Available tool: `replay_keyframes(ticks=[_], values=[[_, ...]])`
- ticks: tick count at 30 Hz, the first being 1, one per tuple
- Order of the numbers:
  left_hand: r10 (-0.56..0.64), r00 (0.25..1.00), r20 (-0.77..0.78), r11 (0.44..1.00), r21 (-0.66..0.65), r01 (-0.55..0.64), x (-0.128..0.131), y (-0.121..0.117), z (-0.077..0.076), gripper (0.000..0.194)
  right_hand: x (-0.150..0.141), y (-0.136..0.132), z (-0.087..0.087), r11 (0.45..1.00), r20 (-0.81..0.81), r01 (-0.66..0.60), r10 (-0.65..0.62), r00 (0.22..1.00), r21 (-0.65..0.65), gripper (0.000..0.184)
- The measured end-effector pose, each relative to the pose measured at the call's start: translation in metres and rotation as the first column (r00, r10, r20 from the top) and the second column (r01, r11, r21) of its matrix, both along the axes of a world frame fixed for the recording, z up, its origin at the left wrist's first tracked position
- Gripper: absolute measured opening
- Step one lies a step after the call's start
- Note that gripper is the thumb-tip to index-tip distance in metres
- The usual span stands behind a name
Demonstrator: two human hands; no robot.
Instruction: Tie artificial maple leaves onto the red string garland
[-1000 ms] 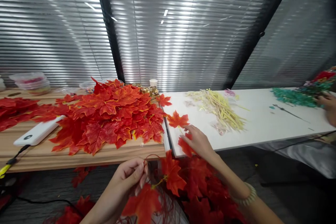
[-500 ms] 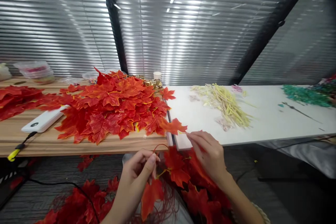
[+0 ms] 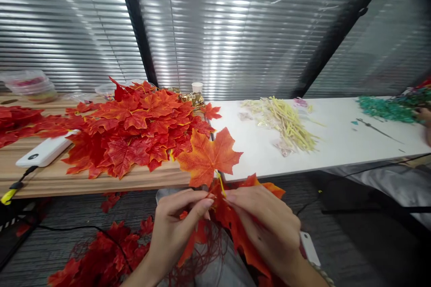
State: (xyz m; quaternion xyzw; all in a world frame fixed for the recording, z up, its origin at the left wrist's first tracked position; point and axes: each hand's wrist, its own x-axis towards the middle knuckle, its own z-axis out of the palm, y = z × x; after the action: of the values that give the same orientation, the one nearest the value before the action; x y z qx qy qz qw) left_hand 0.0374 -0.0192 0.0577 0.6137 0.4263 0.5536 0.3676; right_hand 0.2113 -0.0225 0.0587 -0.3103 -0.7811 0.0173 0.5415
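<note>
An orange-red fabric maple leaf (image 3: 209,156) stands upright on a yellow stem just in front of me. My right hand (image 3: 266,226) pinches that stem between thumb and forefinger. My left hand (image 3: 180,224) is closed in a pinch on a thin red vine (image 3: 202,251) right beside the stem's lower end, fingertips of both hands almost touching. More red leaves on the vine (image 3: 242,237) lie under my hands, in my lap. A big heap of loose red leaves (image 3: 138,128) covers the wooden table (image 3: 84,179) beyond my left hand.
A white power bank (image 3: 43,152) with a cable lies left on the wooden table. The white table (image 3: 340,143) to the right carries yellow stems (image 3: 288,125) and green pieces (image 3: 387,110); another person's hand (image 3: 424,116) is at its far right. Fallen leaves (image 3: 97,255) lie on the floor.
My right hand picked the single leaf off the table edge and brought it back towards me, up against my left hand. The leaf now stands upright facing me.
</note>
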Motion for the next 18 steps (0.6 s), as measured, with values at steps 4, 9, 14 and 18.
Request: replay_keyframes(ticks=[4, 9, 14, 18], values=[[-0.006, 0.999, -0.054, 0.997, 0.078, 0.011, 0.0012, 0.0002, 0.0045, 0.015, 0.0002, 0.0005, -0.0008, 0.999, 0.027, 0.028, -0.028, 0.999, 0.023, 0.032], [-0.014, 0.989, -0.148, 0.991, 0.13, 0.034, 0.0023, -0.002, 0.0062, 0.013, 0.0017, -0.002, -0.0023, 1.0, 0.046, 0.025, -0.026, 0.999, 0.014, 0.033], [0.02, 0.983, -0.181, 0.989, 0.149, 0.007, 0.0034, -0.0049, 0.0046, 0.012, 0.0004, -0.0009, -0.0005, 1.0, 0.052, -0.009, 0.009, 0.999, -0.001, 0.031], [0.031, 0.976, -0.217, 0.987, 0.159, 0.004, 0.0044, -0.0053, 0.0033, 0.011, -0.0003, -0.0018, 0.0024, 1.0, 0.049, -0.011, 0.011, 0.999, 0.005, 0.029]])
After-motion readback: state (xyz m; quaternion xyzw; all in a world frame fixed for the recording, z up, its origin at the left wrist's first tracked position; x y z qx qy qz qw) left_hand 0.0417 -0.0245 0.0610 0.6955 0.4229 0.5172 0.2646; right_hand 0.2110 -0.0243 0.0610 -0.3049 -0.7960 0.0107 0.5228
